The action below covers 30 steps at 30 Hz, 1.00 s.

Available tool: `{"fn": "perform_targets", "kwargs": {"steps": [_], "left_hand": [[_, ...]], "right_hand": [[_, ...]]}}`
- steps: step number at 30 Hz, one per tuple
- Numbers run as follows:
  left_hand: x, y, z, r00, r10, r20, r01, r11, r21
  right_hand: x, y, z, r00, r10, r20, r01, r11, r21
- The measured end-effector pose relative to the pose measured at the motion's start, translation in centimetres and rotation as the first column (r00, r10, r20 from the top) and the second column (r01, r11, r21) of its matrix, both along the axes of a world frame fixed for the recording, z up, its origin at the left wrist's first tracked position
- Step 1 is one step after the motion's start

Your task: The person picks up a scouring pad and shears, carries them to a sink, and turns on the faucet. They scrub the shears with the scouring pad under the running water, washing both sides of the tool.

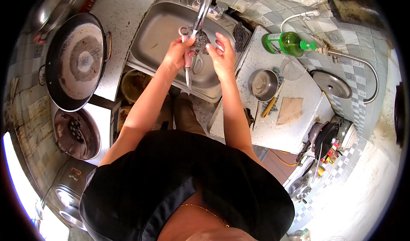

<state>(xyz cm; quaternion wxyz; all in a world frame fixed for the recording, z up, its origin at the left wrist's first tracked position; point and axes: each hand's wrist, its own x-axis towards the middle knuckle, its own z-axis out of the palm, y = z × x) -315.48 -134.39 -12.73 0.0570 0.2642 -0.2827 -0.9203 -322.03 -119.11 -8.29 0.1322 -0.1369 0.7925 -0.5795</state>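
My left hand is closed around pink-handled scissors under the running tap. One finger loop sticks up above my fingers, and the metal blades point down toward the sink's front edge. Between my hands, just below the spout, is a dark steel wool scrubber. My right hand is raised to the right of it, fingers apart and curved, its thumb tip close to the scrubber's side. A pale grey loop shows beside the scissors. Below everything lies the steel sink.
Another steel wool scrubber rests at the sink's right edge. On the right counter are a green soap bottle, a small saucepan, a yellow-handled tool and a tan cloth. A large wok stands at left.
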Motion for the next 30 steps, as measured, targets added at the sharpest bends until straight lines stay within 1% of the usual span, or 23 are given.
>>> {"fn": "perform_targets", "kwargs": {"steps": [3,5,7,8,10,11,13,14,15,16,17,19,20,21,22,23,24,25,26,27,28,29,30], "left_hand": [[-0.1,0.1,-0.2,1.0,-0.008,0.014,0.007,0.999,0.044],[-0.1,0.3,0.2,1.0,0.006,0.012,-0.007,0.995,0.103],[0.1,0.3,0.4,1.0,-0.009,0.001,0.009,0.997,0.082],[0.1,0.3,0.5,1.0,-0.024,-0.008,0.024,0.998,0.064],[0.2,0.3,0.7,0.999,-0.05,-0.003,0.05,0.998,0.034],[0.2,0.3,0.9,0.997,-0.074,0.003,0.074,0.997,0.005],[0.2,0.4,0.9,0.996,-0.085,0.013,0.086,0.996,-0.017],[0.2,0.3,1.0,0.995,-0.094,0.023,0.095,0.995,-0.039],[0.1,0.3,1.0,0.995,-0.095,0.023,0.096,0.995,-0.041],[0.0,0.5,1.4,0.994,-0.095,0.049,0.099,0.991,-0.089],[0.0,0.6,1.6,0.993,-0.095,0.074,0.104,0.985,-0.137],[-0.1,0.8,1.5,0.991,-0.081,0.104,0.099,0.978,-0.184],[-0.3,0.9,1.3,0.989,-0.061,0.132,0.091,0.969,-0.23],[-0.3,0.8,1.1,0.989,-0.063,0.131,0.093,0.968,-0.234],[-0.4,0.7,0.9,0.987,-0.086,0.133,0.126,0.932,-0.34],[-0.3,0.5,0.7,0.984,-0.11,0.14,0.161,0.883,-0.442],[-0.1,0.3,0.6,0.983,-0.117,0.141,0.168,0.879,-0.446],[0.0,-0.1,0.9,0.987,-0.101,0.128,0.142,0.918,-0.37],[0.0,-0.6,1.1,0.989,-0.089,0.115,0.119,0.95,-0.289],[-0.1,-1.8,-1.9,0.91,-0.203,0.361,0.4,0.657,-0.639],[-0.3,-4.1,-6.0,0.795,-0.154,0.586,0.606,0.183,-0.774],[2.5,-5.4,-7.7,0.813,-0.067,0.578,0.579,-0.001,-0.815],[1.0,-6.3,-7.5,0.87,-0.03,0.493,0.474,-0.228,-0.85]], "right_hand": [[1.0,-0.6,0.9,0.999,0.036,0.014,-0.037,0.998,0.056],[1.1,-0.8,0.4,0.996,0.067,0.051,-0.068,0.998,0.005],[1.2,-1.2,0.0,0.995,0.075,-0.066,-0.074,0.997,0.019],[0.9,-1.4,0.0,0.995,0.074,-0.067,-0.073,0.997,0.017],[0.3,-1.8,0.2,0.979,0.048,0.199,-0.033,0.997,-0.076],[0.2,-2.2,0.4,0.973,0.0,0.231,0.035,0.988,-0.149],[-0.3,-1.5,2.3,0.851,0.098,0.516,0.039,0.968,-0.247],[-0.8,-1.1,1.8,0.851,0.098,0.515,0.04,0.968,-0.249],[-1.5,-0.6,0.8,0.833,0.142,0.535,-0.014,0.972,-0.235],[-1.7,-0.6,0.7,0.811,0.183,0.556,-0.067,0.973,-0.223],[-1.5,-0.5,0.6,0.812,0.18,0.556,-0.063,0.973,-0.223],[-0.6,-0.9,0.4,0.749,0.29,0.595,0.033,0.881,-0.472],[-0.2,-1.0,0.5,0.751,0.29,0.593,0.035,0.88,-0.474],[0.3,-1.2,0.7,0.781,0.23,0.581,0.067,0.893,-0.444],[0.4,-1.3,0.8,0.808,0.17,0.565,0.102,0.903,-0.417],[0.3,-1.2,0.9,0.808,0.168,0.564,0.107,0.901,-0.421],[0.1,-0.9,1.0,0.811,0.201,0.549,0.104,0.875,-0.473],[-0.1,-0.8,1.1,0.818,0.231,0.527,0.1,0.845,-0.526],[-0.4,-0.7,1.2,0.775,0.279,0.567,0.18,0.762,-0.622],[-0.7,0.5,0.3,0.788,0.246,0.564,0.211,0.753,-0.623],[-1.9,1.0,-2.0,0.895,0.07,0.44,0.081,0.945,-0.316],[-2.3,0.7,-3.7,0.965,-0.022,0.261,0.003,0.997,0.074],[-2.2,1.4,-1.2,0.916,-0.142,0.375,0.183,0.98,-0.077]]}}
